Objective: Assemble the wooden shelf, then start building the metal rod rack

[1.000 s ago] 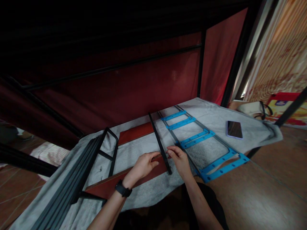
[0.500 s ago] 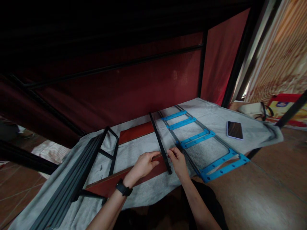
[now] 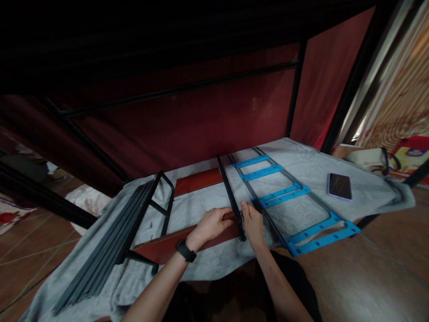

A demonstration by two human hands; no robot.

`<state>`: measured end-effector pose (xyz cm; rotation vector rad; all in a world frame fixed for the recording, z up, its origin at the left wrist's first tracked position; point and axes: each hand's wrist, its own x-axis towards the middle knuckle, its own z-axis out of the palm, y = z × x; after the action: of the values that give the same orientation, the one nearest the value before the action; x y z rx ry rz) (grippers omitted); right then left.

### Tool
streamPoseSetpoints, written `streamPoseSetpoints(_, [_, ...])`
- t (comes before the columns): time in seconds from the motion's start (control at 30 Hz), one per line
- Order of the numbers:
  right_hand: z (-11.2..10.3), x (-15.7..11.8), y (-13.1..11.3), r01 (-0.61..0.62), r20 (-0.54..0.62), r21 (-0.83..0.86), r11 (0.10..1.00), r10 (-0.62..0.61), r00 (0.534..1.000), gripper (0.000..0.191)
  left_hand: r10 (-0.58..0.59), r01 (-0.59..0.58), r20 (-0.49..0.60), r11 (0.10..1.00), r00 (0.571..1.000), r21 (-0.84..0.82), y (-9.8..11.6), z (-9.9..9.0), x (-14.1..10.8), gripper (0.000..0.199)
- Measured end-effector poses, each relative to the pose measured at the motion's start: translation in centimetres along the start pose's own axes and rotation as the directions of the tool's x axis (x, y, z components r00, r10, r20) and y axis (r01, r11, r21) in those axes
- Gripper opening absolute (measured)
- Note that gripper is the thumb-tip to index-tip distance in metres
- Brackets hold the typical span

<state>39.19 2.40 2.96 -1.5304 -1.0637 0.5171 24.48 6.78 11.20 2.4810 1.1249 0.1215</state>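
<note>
My left hand (image 3: 214, 222), with a black watch on its wrist, grips the near reddish-brown board (image 3: 161, 248) close to its right end. A black metal bar (image 3: 229, 188) runs across the right ends of this board and the far reddish-brown board (image 3: 197, 181). On the bar's right side, my right hand (image 3: 253, 223) has its fingers pinched together against it; what lies between them is hidden. At the boards' left end stands a black metal frame (image 3: 157, 206), joined to grey slats (image 3: 107, 246). Small screws (image 3: 150, 226) lie on the grey cloth (image 3: 197, 203).
Right of my hands lies a grey rail frame with blue crosspieces (image 3: 284, 197). A phone (image 3: 339, 186) rests on the cloth further right. Behind is a dark red panel (image 3: 191, 125) with black bars. Tiled floor (image 3: 375, 264) shows at the right.
The view has shifted, so everything sits further right in the picture. Both hands stay at the joint of bar and board; my right hand's fingers have closed in nearer the bar.
</note>
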Motion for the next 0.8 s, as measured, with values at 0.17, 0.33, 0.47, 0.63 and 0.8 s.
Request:
streamPoseSetpoints(0.17, [-0.4,-0.3,0.1,-0.024,0.039,0.063,0.998,0.021,0.999,0.047,-0.024,0.025,-0.016,0.999,1.000,0.047,0.1,0.0,0.0,0.027])
streamPoseSetpoints(0.33, [-1.4,-0.6,0.4,-0.017,0.088,0.267,0.964,-0.006,0.996,0.027,-0.012,0.013,-0.025,0.999,1.000,0.035,0.2,-0.1,-0.1,0.026])
streamPoseSetpoints(0.47, [-1.7,-0.5,0.6,-0.004,0.150,0.345,0.939,-0.051,0.987,0.025,0.003,-0.003,-0.024,1.000,1.000,-0.005,0.0,0.0,0.1,0.026])
streamPoseSetpoints(0.63, [-1.7,-0.1,0.5,0.018,0.110,0.284,0.959,-0.051,0.993,0.028,0.021,-0.022,-0.022,0.998,1.000,-0.053,-0.4,0.1,0.3,0.028])
streamPoseSetpoints(0.8, [-1.3,-0.1,0.8,0.022,0.104,0.242,0.970,-0.048,0.993,0.031,-0.011,0.011,-0.032,1.000,0.999,-0.010,-0.4,0.2,0.2,0.026])
